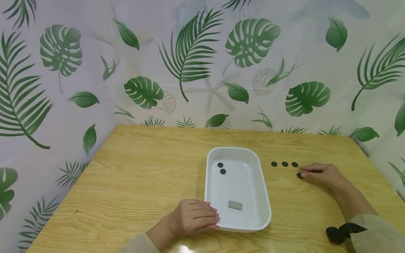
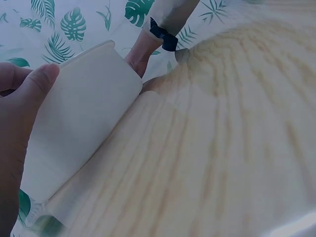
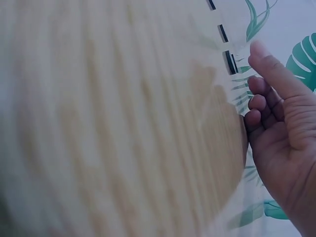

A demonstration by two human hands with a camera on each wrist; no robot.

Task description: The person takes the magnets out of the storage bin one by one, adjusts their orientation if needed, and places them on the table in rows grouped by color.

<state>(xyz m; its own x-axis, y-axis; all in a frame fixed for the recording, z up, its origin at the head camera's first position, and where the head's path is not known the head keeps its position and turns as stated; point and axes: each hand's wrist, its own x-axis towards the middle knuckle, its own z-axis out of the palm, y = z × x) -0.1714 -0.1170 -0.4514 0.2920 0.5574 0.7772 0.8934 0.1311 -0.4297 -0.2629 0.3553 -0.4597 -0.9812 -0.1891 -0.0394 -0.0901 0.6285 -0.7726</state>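
A white rectangular tray (image 1: 265, 211) stands on the table. My left hand (image 1: 195, 217) grips its near left corner, fingers over the rim and thumb (image 2: 45, 76) on the outer side. Inside the tray lie two small black round discs (image 1: 223, 171) and a silver-grey rectangular block (image 1: 235, 205). My right hand (image 1: 326, 175) is at the right, with thumb and index finger apart. Its thumb tip meets or overlaps a black disc (image 1: 299, 175); the contact is partly hidden. Three more discs (image 1: 285, 164) form a row just beyond, the nearest close to the index fingertip.
The wooden table (image 1: 133, 175) reaches back to a leaf-patterned cloth (image 1: 202, 63). A black strap with a round device (image 1: 336, 234) sits on the right wrist. A small dark mark (image 1: 75, 212) shows on the table at left.
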